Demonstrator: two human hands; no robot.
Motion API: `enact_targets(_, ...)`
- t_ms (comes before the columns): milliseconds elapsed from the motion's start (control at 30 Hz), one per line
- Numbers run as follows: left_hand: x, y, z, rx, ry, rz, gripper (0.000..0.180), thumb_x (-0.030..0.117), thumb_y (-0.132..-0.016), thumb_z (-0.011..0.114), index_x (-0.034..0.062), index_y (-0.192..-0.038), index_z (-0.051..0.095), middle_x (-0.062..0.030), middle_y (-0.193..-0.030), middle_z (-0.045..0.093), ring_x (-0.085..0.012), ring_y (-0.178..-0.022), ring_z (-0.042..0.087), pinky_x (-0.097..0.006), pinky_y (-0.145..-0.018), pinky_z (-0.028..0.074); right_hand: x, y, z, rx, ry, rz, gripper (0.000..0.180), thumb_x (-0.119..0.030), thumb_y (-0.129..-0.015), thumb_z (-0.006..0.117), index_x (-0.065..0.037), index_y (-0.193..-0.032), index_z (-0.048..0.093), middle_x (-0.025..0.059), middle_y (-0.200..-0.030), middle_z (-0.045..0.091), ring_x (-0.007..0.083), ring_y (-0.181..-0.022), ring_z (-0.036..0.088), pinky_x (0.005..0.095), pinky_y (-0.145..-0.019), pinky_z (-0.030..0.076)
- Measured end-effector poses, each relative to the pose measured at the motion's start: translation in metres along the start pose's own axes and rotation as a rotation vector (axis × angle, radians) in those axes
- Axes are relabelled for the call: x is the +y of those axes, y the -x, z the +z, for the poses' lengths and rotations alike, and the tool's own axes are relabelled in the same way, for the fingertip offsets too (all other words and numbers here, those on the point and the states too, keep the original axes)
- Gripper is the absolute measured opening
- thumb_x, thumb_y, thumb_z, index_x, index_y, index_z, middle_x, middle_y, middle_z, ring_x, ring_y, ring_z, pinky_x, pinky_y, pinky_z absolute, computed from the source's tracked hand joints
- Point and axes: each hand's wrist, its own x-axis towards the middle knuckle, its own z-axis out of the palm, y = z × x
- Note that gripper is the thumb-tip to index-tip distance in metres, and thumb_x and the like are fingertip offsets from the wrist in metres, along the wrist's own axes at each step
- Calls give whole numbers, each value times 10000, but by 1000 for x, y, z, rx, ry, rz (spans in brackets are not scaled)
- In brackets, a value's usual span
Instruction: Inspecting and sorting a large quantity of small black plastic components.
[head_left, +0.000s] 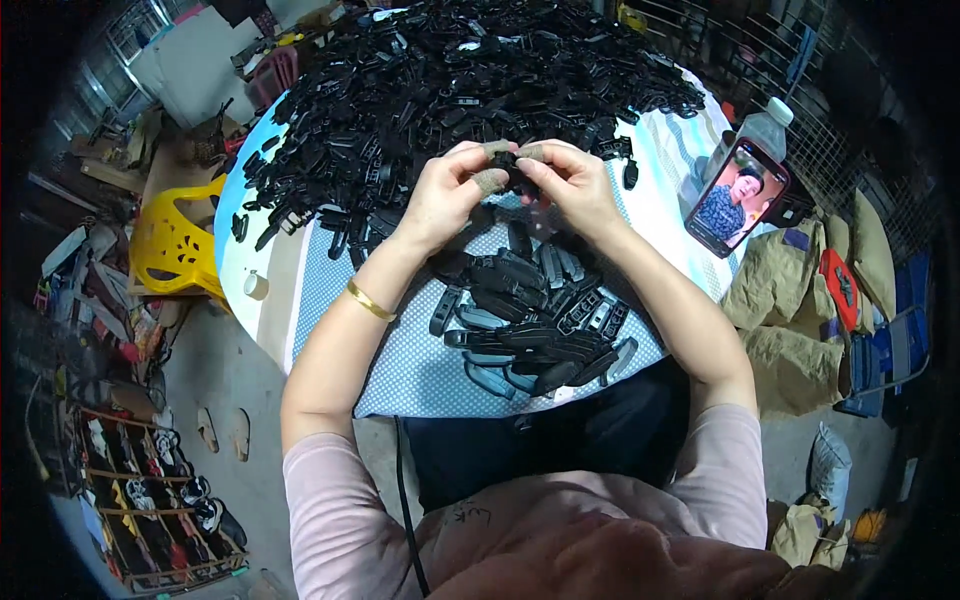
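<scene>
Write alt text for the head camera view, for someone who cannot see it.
A person's left hand and right hand pinch one small black plastic part between taped fingers, above a table heaped with black plastic parts. A propped phone and water bottle stand at right.

Head-worn fisheye looks steeply down, close over the table (640, 150).

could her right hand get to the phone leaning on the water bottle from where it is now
Probably yes. The right hand is busy, pinching a small black plastic part together with the left hand, but the phone stands to its right against the bottle, with only bare tablecloth between them.
</scene>
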Motion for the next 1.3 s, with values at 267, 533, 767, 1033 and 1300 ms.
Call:
enact_targets(267,1,5,18,184,376,-200,321,32,-789,623,-11,-1104,578,-80,-1026,611,-101,-897,559,-231,-808,447,6,2,5,137,457,-326,118,-64,-803,611,20,-884,594,51,-869,595,95,-652,570,210,-541,462)
enact_targets(533,12,4,13,242,395,-110,308,-1,-830,545,-23,-1137,541,-114,-1059,608,-158,-968,569,-273,-877,437,9,2,6,-22,294,-7,166,-142,-798,649,-3,-862,585,31,-790,597,78,-639,556,209,-538,439)
enact_targets(767,18,6,7,124,343,-51,298,-12,-815,549,-18,-1112,564,-118,-1024,623,-161,-948,580,-270,-854,444,-2,9,9,-8,401,-171,256,-252,-752,674,-10,-827,638,102,-597,584,164,-513,567,283,-479,423)
enact_targets(1033,31,7,4,166,329,-73,288,-39,-794,554,-33,-1081,580,-128,-1007,630,-161,-920,599,-263,-808,483,-7,-7,2,-224,424,-154,278,-165,-733,686,2,-941,608,104,-763,631,161,-679,612,271,-591,477)
enact_targets(1300,64,51,49,-439,-584,625,372,135,-722,638,69,-1084,585,-39,-812,584,-200,-756,547,-314,-672,429,16,-36,25,-246,1036,-357,281,-316,-752,629,-51,-844,626,130,-764,624,302,-734,613,405,-644,490)
